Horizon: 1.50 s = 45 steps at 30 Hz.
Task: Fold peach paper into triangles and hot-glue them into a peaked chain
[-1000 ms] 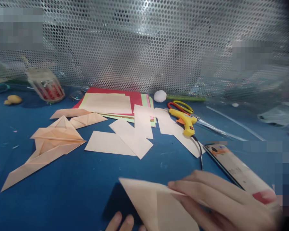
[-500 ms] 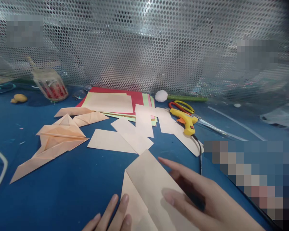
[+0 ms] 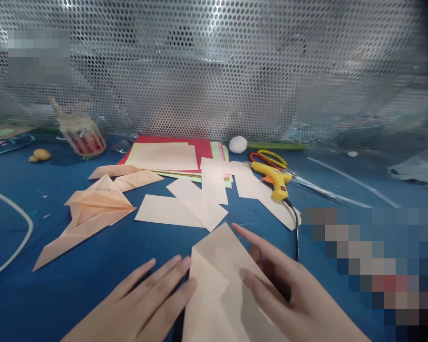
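A pale peach sheet of paper (image 3: 219, 280), partly folded, lies on the blue table (image 3: 92, 285) right in front of me. My left hand (image 3: 146, 299) rests flat with fingers stretched out, its fingertips at the sheet's left edge. My right hand (image 3: 288, 289) is open too, index finger extended along the sheet's right edge and thumb pressing on the paper. Neither hand grips anything.
Folded peach paper shapes (image 3: 89, 213) lie to the left, loose peach strips (image 3: 196, 202) in the middle, a stack of coloured sheets (image 3: 171, 154) behind. A yellow glue gun (image 3: 274, 180), scissors (image 3: 267, 156), a white ball (image 3: 238, 144) and a jar (image 3: 81, 134) stand before a perforated metal screen (image 3: 214, 71).
The paper has been laid flat and turned with its point away from me. My left hand slid forward onto its left edge; my right hand spread along its right side.
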Each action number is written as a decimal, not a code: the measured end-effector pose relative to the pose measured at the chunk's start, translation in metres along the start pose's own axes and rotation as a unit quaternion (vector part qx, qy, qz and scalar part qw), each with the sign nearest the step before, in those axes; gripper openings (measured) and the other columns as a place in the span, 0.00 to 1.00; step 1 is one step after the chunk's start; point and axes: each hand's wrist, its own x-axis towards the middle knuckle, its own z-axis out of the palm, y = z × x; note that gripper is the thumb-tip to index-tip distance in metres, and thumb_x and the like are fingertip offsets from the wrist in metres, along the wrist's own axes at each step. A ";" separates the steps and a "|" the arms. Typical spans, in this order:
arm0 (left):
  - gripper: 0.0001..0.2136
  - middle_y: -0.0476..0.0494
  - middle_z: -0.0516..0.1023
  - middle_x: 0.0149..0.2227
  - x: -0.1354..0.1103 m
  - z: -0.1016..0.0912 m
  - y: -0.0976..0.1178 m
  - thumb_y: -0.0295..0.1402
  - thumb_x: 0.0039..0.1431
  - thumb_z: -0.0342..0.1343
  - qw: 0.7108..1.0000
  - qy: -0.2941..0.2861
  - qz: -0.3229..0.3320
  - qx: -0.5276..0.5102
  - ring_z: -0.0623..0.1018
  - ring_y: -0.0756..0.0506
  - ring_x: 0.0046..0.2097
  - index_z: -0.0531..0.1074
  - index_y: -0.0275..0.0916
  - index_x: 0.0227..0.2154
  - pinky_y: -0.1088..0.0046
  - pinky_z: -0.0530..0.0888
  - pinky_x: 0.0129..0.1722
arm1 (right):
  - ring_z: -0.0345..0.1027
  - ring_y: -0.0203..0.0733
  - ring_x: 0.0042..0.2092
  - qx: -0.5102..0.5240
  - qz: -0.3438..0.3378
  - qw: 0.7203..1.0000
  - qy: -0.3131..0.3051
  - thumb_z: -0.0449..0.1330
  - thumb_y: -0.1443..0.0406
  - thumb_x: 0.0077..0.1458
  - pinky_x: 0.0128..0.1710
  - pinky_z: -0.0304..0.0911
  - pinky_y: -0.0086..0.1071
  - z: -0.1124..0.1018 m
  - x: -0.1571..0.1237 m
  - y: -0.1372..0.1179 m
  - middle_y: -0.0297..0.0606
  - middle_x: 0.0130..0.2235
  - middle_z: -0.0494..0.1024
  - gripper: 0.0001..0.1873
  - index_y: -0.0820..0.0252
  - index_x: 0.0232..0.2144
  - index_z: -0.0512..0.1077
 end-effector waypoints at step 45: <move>0.33 0.48 0.75 0.60 0.017 0.047 -0.010 0.18 0.64 0.45 0.998 0.020 0.047 -0.021 0.64 0.45 0.68 0.56 0.54 0.68 0.62 0.64 0.65 | 0.54 0.33 0.67 -0.332 -0.416 0.811 -0.244 0.53 0.66 0.70 0.66 0.44 0.30 -0.042 0.040 0.006 0.36 0.63 0.70 0.22 0.58 0.64 0.66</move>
